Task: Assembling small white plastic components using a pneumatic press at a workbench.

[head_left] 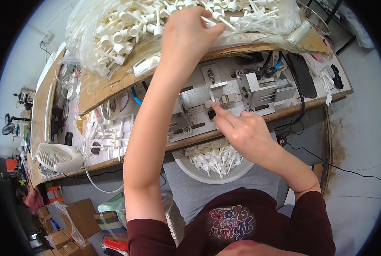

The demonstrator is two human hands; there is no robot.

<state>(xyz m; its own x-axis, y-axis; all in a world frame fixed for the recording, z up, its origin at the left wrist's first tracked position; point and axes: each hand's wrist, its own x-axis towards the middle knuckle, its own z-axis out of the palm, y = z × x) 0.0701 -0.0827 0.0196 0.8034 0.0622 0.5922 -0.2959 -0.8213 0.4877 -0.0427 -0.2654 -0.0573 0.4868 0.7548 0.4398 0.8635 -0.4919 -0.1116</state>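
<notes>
My left hand reaches over the far heap of white plastic parts, each with a small cup and a thin stem. Its fingers are closed on one white plastic part, whose stem shows between thumb and fingertips. My right hand is at the metal fixture on the bench. Its index finger stretches out to touch the near end of a white piece lying in the fixture, and the other fingers are loosely bent. Nothing shows in the right palm, which faces down.
A round white basin of similar parts rests at my lap, below the bench edge. Cardboard under the heap overhangs the fixture. A metal cylinder block, a black phone and a white fan stand along the bench.
</notes>
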